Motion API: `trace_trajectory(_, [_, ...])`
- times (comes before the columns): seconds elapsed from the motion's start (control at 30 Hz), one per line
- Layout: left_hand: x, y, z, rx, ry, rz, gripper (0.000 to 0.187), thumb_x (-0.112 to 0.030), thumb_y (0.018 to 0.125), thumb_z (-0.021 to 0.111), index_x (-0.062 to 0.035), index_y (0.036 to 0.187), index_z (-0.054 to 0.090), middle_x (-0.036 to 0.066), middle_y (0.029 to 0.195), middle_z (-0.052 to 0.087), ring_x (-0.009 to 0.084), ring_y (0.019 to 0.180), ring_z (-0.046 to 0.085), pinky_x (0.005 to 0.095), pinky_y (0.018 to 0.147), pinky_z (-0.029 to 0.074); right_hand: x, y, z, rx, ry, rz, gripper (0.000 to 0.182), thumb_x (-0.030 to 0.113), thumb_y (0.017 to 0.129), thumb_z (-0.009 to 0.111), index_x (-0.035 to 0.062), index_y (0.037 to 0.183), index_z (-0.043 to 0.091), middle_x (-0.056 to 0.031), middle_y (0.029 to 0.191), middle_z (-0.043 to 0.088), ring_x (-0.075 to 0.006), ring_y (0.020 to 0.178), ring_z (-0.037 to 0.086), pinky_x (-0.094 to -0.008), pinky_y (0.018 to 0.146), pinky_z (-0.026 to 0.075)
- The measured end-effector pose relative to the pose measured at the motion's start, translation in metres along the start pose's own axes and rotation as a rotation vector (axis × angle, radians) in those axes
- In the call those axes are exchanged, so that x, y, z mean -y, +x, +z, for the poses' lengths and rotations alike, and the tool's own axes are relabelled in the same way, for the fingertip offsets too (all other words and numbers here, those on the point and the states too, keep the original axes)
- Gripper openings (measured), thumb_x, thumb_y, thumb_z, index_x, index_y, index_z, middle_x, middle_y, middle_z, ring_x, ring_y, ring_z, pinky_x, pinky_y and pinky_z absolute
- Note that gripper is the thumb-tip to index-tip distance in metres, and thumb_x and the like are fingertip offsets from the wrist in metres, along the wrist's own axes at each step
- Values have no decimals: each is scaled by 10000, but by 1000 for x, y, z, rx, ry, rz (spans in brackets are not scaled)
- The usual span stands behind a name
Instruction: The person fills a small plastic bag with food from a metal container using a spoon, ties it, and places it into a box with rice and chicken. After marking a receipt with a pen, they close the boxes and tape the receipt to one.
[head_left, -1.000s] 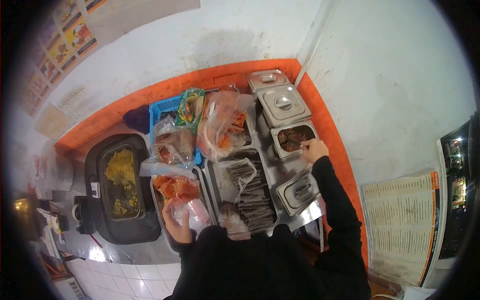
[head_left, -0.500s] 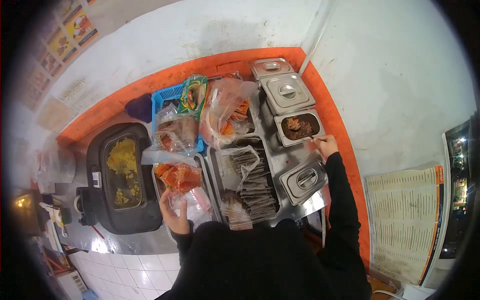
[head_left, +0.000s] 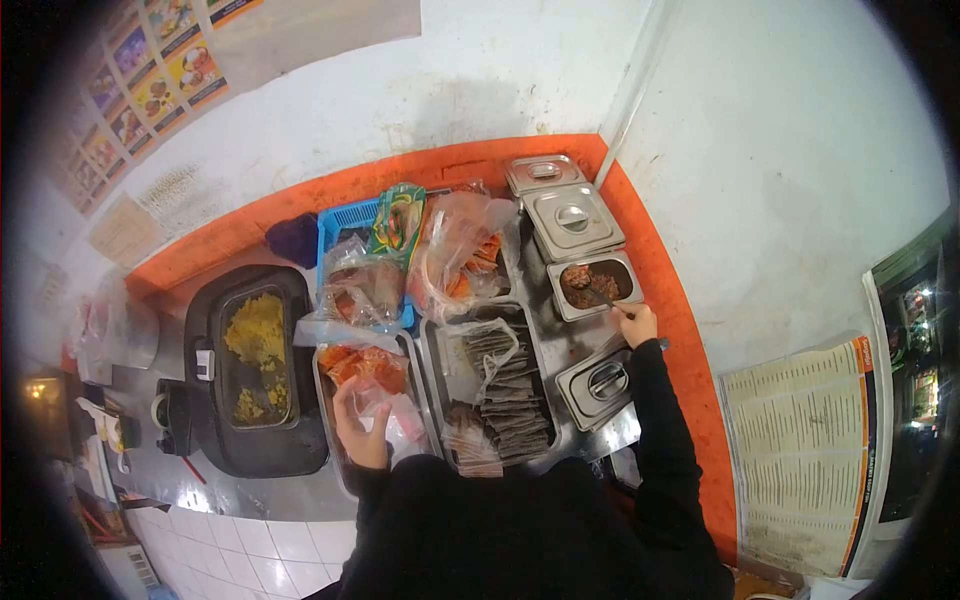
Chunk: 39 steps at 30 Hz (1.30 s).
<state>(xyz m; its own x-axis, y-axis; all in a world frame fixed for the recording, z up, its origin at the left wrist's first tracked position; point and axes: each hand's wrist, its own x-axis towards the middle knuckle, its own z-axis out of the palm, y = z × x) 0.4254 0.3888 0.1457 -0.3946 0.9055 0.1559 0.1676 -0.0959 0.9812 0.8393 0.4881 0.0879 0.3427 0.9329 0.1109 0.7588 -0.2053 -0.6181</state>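
Observation:
My right hand (head_left: 637, 325) is closed round the dark handle of a spoon (head_left: 604, 299). The spoon's end is in an uncovered steel pan (head_left: 628, 268) of chunky reddish-brown food (head_left: 588, 284). On the other side, my left hand (head_left: 361, 430) curves its fingers and thumb around a clear plastic bag (head_left: 374, 398), over a steel tray (head_left: 414, 358). Orange-red food in clear plastic (head_left: 362, 366) lies in that tray, just beyond the fingers. A steel lid (head_left: 592, 388) with a handle sits nearer my body than the open pan.
A steel tray of dark flat sheets (head_left: 515, 400) stands in the middle. Behind are a blue basket (head_left: 340, 222), a green packet (head_left: 398, 222) and plastic bags (head_left: 455, 235). Yellow food (head_left: 256, 330) fills part of a black-rimmed container (head_left: 215, 420). Lidded pans (head_left: 572, 215) line the right wall.
The view has tilted up slightly. My left hand has moved inward over the tray, to the clear bag. The spoon reaches into the food at a changed angle, with more of it showing.

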Motion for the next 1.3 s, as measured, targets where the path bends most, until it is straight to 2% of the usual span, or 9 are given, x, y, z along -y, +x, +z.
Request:
trace_trajectory(0.1, [-9, 18, 19, 62, -189, -23, 511, 12, 651, 633, -2, 1107, 404, 91, 1078, 453, 183, 1000, 446, 294, 889, 321, -24, 1, -11, -9, 130, 36, 175, 137, 728, 586, 42, 867, 633, -104, 702, 627, -125, 645, 586, -255, 586, 435])
trace_trajectory(0.17, [-15, 37, 44, 262, -445, -48, 509, 3, 646, 645, -9, 1099, 413, 84, 1058, 464, 180, 993, 452, 295, 875, 338, -23, 1, -28, 18, 215, 117, 199, 178, 704, 604, 66, 865, 638, -127, 701, 618, -179, 621, 591, -274, 578, 431])
trace_trajectory(0.23, [-36, 52, 78, 256, -213, 376, 505, -18, 649, 654, -17, 1097, 420, 83, 1010, 493, 174, 976, 466, 296, 872, 342, -8, -4, -47, -21, 209, 87, 201, 185, 705, 596, 69, 863, 639, -129, 678, 614, -172, 619, 590, -272, 566, 427])
trace_trajectory(0.43, [-46, 66, 158, 356, -295, 371, 496, -64, 635, 688, -21, 1069, 451, 77, 929, 529, 164, 928, 489, 280, 856, 343, 7, 0, -48, -33, -88, 44, 192, 255, 691, 590, 129, 821, 654, -132, 703, 607, -269, 666, 595, -332, 596, 451])
trace_trajectory(0.63, [-28, 62, 148, 345, -312, 253, 480, -79, 638, 696, -30, 1058, 468, 71, 927, 531, 153, 917, 491, 269, 844, 347, 31, 8, 3, -27, -536, -155, 163, 255, 691, 569, 168, 797, 656, -106, 683, 601, -288, 658, 582, -365, 602, 470])
trace_trajectory(0.77, [-47, 62, 119, 169, -202, 374, 472, -75, 648, 685, -34, 1064, 466, 65, 934, 529, 146, 924, 487, 268, 846, 342, 36, 7, 7, 0, -605, -183, 159, 258, 693, 562, 172, 793, 651, -100, 672, 595, -281, 656, 583, -369, 597, 469])
trace_trajectory(0.87, [-39, 66, 110, 128, -156, 356, 474, -78, 652, 681, -34, 1070, 461, 64, 941, 527, 147, 932, 482, 268, 848, 339, 36, 4, 0, 42, -531, -125, 147, 246, 700, 566, 164, 788, 651, -114, 707, 605, -280, 680, 590, -374, 600, 472])
trace_trajectory(1.03, [-37, 64, 112, 191, -259, 265, 469, -73, 656, 675, -36, 1071, 460, 63, 951, 523, 144, 939, 475, 269, 855, 334, 0, 9, -2, 46, -50, -9, 190, 172, 687, 621, 58, 839, 642, -129, 728, 619, -238, 696, 608, -315, 634, 462])
trace_trajectory(1.3, [-37, 64, 114, 178, -280, 229, 461, -70, 654, 673, -32, 1065, 467, 67, 945, 525, 147, 935, 479, 267, 856, 332, -4, -14, -31, -52, 131, 145, 173, 157, 702, 618, 49, 834, 642, -128, 680, 616, -155, 649, 602, -268, 582, 442])
